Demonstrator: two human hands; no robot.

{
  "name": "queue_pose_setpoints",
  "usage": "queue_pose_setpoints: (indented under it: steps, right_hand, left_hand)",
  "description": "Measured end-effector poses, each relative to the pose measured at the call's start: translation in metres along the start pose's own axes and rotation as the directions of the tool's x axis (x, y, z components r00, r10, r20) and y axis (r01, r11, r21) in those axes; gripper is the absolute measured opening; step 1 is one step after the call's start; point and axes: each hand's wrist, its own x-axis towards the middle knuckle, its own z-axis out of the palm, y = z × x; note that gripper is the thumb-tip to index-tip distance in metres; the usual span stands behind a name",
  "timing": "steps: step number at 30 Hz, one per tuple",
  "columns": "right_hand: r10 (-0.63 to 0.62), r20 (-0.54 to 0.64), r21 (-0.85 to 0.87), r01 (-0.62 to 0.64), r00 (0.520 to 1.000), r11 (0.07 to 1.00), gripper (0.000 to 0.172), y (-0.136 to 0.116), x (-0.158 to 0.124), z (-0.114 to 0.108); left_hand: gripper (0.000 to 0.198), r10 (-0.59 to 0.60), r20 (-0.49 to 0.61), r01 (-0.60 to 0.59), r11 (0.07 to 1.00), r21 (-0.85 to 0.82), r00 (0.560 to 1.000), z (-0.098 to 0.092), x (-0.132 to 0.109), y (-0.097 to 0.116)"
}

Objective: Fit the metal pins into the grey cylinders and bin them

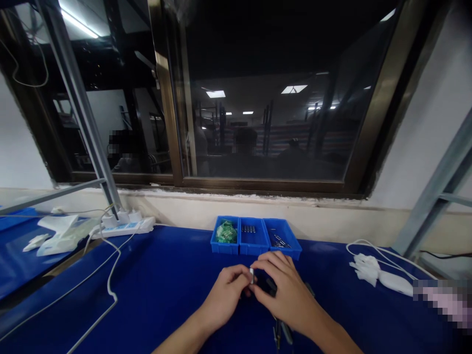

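Note:
Both of my hands meet over the blue table (158, 290), just in front of three small blue bins. My left hand (225, 294) pinches a small silver part (251, 275) at its fingertips. My right hand (286, 290) curls over a small black piece (266, 285) and touches the same silver part. Dark tool handles (280, 334) stick out from under my right wrist. The left bin (224, 234) holds green pieces, the middle bin (252, 233) a row of small metal parts, the right bin (282, 237) thin metal tools.
A white power strip (123, 227) with plugs and trailing cables lies at the left, beside white plastic-wrapped items (62, 233). White gloves (368, 268) and a cable lie at the right. A dark window runs behind the table, with grey metal frame posts at both sides.

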Motion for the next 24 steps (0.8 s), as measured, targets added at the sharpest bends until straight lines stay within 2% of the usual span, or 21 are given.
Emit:
queue_pose_setpoints:
  steps: [3,6,8,10,12,16,21,24]
  right_hand:
    - [0.05,-0.029,0.015,-0.05,0.998,0.999,0.021,0.007,0.004,-0.002]
    - [0.157,-0.072,0.0,-0.157,0.985,0.988,0.017,0.023,0.023,-0.008]
    - [0.246,-0.035,-0.088,-0.248,0.969,0.965,0.018,0.035,0.047,-0.014]
    - [0.327,0.055,-0.268,-0.302,0.943,0.915,0.022,0.046,0.076,-0.02]
    - [0.379,0.153,-0.422,-0.286,0.913,0.86,0.025,0.056,0.106,-0.022]
    - [0.415,0.293,-0.564,-0.195,0.861,0.803,0.019,0.072,0.149,-0.013]
    - [0.481,0.388,-0.707,-0.081,0.786,0.702,0.012,0.083,0.168,0.008]
    - [0.504,0.387,-0.758,-0.044,0.772,0.651,0.022,0.085,0.17,0.014]
  left_hand:
    - [0.049,-0.014,-0.039,0.015,0.999,0.043,0.999,-0.002,0.002,-0.003]
    - [0.046,-0.009,-0.072,0.014,0.998,0.065,0.997,-0.003,0.003,-0.005]
    - [0.04,0.002,-0.07,0.003,0.997,0.074,0.998,-0.003,0.002,-0.005]
    - [0.036,0.025,-0.066,-0.019,0.996,0.092,0.998,-0.003,0.001,-0.005]
    - [0.035,0.043,-0.061,-0.036,0.993,0.109,0.997,-0.003,0.0,-0.006]
    - [0.032,0.039,-0.066,-0.03,0.991,0.134,0.997,-0.003,-0.003,-0.005]
    - [0.024,0.037,-0.085,-0.03,0.996,0.083,0.996,-0.002,-0.003,0.003]
    - [0.022,0.037,-0.096,-0.031,0.997,0.068,0.995,-0.001,-0.004,0.008]
